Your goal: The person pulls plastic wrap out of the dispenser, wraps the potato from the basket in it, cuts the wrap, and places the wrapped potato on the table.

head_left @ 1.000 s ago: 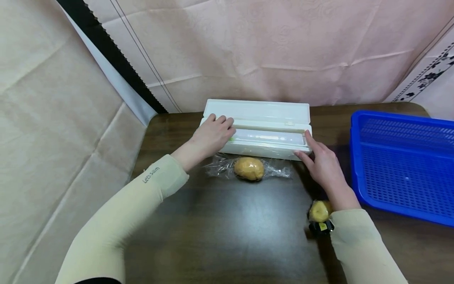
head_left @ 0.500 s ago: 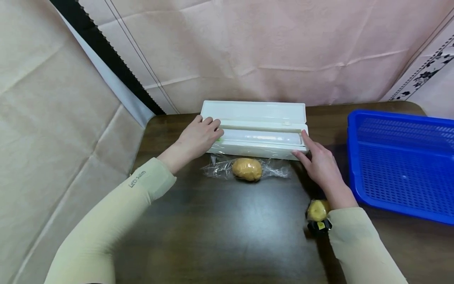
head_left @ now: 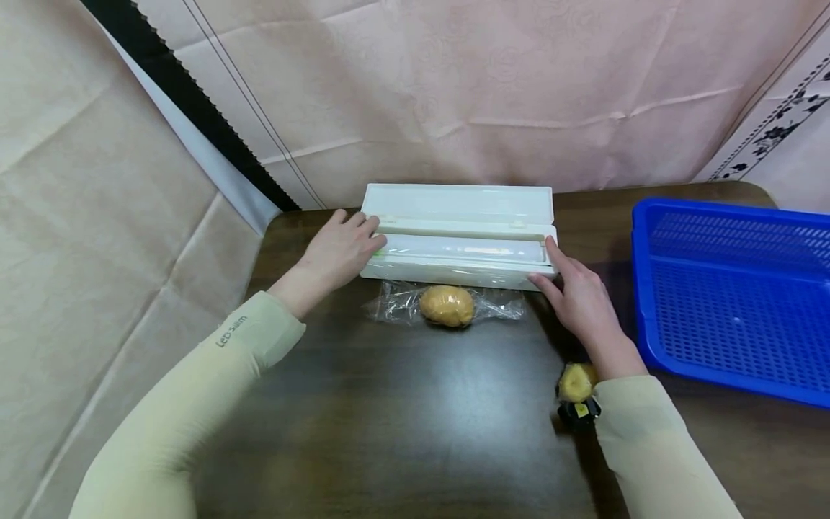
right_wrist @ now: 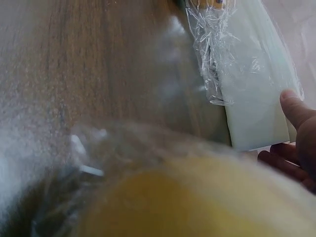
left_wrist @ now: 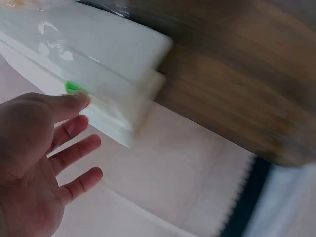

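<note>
A white cling film box (head_left: 454, 274) lies along the back of the table with its lid (head_left: 457, 204) raised and a roll of film (head_left: 463, 249) inside. At its left end, my left hand (head_left: 333, 252) pinches a small green slider (left_wrist: 74, 88) between thumb and index finger, the other fingers spread. My right hand (head_left: 579, 299) holds the box's right end, thumb on the front and fingers round the end. Directly before the box sits a potato (head_left: 447, 306) under clear film (head_left: 398, 303). Beside my right wrist is another film-wrapped yellow piece (head_left: 577, 382), large and blurred in the right wrist view.
A blue plastic basket (head_left: 733, 303) stands on the right of the dark wooden table (head_left: 389, 432). Next to my right sleeve is a small black device (head_left: 579, 412). Pale cloth (head_left: 454, 94) hangs behind the table.
My left hand has slid left along the box with the green slider, from inside its left part to its left end. My right hand keeps its hold on the right end.
</note>
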The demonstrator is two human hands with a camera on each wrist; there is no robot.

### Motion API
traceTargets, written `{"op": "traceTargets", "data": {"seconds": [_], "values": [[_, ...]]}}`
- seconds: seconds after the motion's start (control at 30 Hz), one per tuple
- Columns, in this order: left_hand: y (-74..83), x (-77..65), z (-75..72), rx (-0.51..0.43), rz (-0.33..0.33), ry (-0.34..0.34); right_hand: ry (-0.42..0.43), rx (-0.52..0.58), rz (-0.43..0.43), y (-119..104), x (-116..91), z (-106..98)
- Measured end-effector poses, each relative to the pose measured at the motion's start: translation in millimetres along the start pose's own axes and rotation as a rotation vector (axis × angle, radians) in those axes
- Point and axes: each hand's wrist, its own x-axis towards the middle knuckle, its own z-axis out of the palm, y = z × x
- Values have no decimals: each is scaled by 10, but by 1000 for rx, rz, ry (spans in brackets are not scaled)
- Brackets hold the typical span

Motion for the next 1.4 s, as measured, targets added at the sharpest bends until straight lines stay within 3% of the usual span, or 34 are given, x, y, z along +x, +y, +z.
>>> {"op": "traceTargets", "data": {"seconds": [0.1,0.27,0.47,0.87,1.07,1.4], "values": [[-94,-111,65,5,-36,2,1,-9,-1,1,-5,-9],[-155,-191,117,5,-33,51,7,-16,-13,-9,-16,-16],[-130,-253,155,-105,-110,58,-8,-20,-33,-44,12,15],[7,-173,290,-269,-45,248,-71,-67,-8,-60,14,-65],[47,-188,301,-334,-55,292,-21,-67,-39,-83,-20,-80],[51,-246,314,-336,-45,332,111,-23,-129,-112,-97,-53]]}}
